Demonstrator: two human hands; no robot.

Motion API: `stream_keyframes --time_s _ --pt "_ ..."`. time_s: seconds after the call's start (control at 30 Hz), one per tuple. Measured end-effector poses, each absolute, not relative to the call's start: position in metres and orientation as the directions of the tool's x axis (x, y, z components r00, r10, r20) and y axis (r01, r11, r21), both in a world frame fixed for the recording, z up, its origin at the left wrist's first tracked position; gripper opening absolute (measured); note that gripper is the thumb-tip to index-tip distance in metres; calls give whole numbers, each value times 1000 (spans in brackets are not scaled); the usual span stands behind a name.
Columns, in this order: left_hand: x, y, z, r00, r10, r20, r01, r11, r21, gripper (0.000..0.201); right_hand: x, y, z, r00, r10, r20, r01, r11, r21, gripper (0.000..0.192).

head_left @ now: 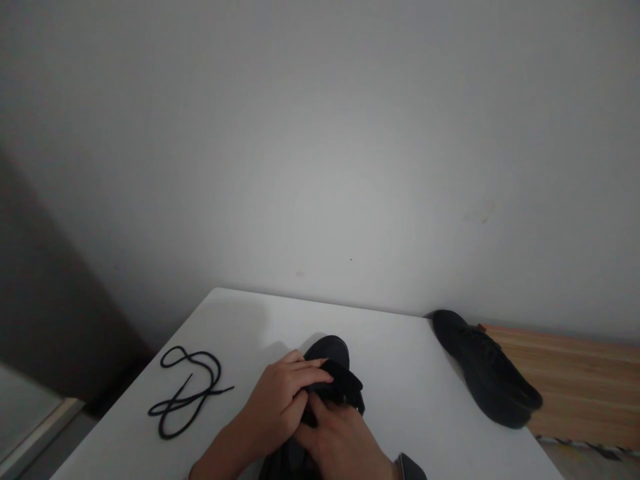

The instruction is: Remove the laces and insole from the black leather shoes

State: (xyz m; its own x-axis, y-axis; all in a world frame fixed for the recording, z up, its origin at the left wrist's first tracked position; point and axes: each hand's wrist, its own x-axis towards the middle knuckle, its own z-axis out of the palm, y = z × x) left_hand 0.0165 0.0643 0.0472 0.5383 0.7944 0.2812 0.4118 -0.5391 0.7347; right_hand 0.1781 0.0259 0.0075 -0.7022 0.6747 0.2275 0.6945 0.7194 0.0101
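Observation:
A black shoe (pixel 329 349) lies on the white table in front of me, its toe towards the wall. My left hand (pixel 281 393) grips its upper from the left, fingers laid across the tongue area. Close beside it, my right hand (pixel 336 437) has its fingers bent into the shoe's opening; the fingertips are hidden there. Dark flaps of the shoe stand up by my right fingers. Whether a lace or other small part is pinched between the hands cannot be made out. To the left, a loose black shoelace (pixel 213 377) lies in loops on the table.
A second black shoe (pixel 483 367) rests at the right edge of the white table (pixel 400 373). Beyond that edge is a wood-grained board (pixel 580 380). The grey wall (pixel 320 167) runs along the table's back. A dark strap or cuff (pixel 411 467) shows at my right wrist.

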Motion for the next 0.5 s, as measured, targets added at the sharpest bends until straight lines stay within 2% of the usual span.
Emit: stream_keyframes --time_s 0.2,0.5 --pt "14 66 43 521 807 279 422 -527 738 54 168 31 13 -704 696 140 704 710 8 26" --pt "16 65 44 516 807 287 404 -524 749 54 175 33 22 -743 663 91 662 748 -41 13"
